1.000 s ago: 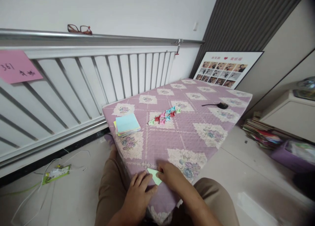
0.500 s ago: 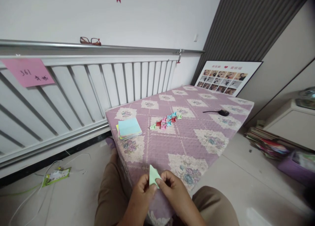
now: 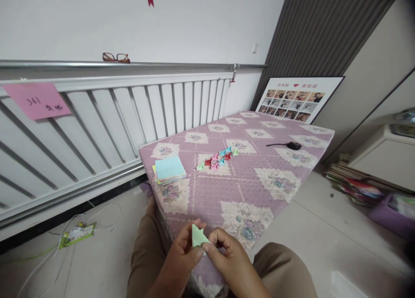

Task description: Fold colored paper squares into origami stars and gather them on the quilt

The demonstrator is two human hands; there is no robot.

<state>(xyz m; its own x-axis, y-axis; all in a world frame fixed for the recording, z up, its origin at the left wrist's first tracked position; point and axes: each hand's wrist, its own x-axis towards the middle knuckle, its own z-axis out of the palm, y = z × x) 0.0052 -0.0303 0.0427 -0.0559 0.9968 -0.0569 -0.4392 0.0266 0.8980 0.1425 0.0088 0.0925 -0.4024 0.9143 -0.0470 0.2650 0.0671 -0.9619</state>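
Observation:
Between my two hands, above the near end of the table, is a small piece of pale green folded paper (image 3: 198, 238) with pointed corners. My left hand (image 3: 185, 251) pinches its left side between thumb and fingers. On the right side, my right hand (image 3: 223, 251) grips it, the thumb lying on its lower edge. Farther up the cloth stands a cluster of several small folded paper figures (image 3: 215, 158) in green, red, pink and blue. A stack of square coloured paper (image 3: 170, 168), light blue on top, lies left of them.
A purple flowered cloth (image 3: 240, 181) covers the table. A black object with a thin handle (image 3: 293, 145) lies at its right. The white radiator (image 3: 175, 105) borders the far left side. A power strip with cables (image 3: 77, 234) is on the floor.
The green paper has turned between my fingers, and a second point now shows on it. My left fingers have shifted up behind it. The view has tilted slightly.

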